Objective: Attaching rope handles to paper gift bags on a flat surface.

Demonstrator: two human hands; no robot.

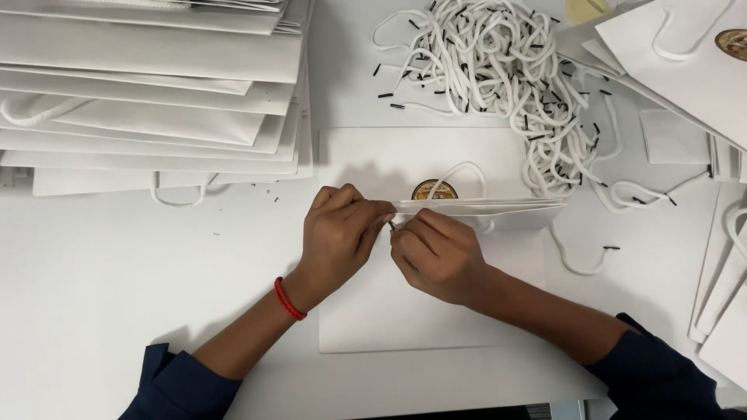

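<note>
Head view: two hands meet at the middle of one flat white paper bag (373,311) on the table (93,288). Left hand (336,233), red band (289,299) on its wrist, pinches the bag's folded top edge; right hand (437,253) closes on a white cord (459,173) there. Beyond lie one tangled cord pile (506,70) and two bag stacks (148,85), too many to count.

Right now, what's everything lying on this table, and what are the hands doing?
Flat paper bag: one, white, centre, its top edge pinched by both hands.
Round emblem: one, gold and dark, on that bag.
Stacked paper bags: many, white, upper left.
Rope handles: a tangled heap, white with black tips, top centre.
More bags: several, white, right side.
Table: one, white.
Wristband: one, red, left wrist.
Left hand: gripping the bag's edge.
Right hand: beside it, pinching a cord end.
</note>
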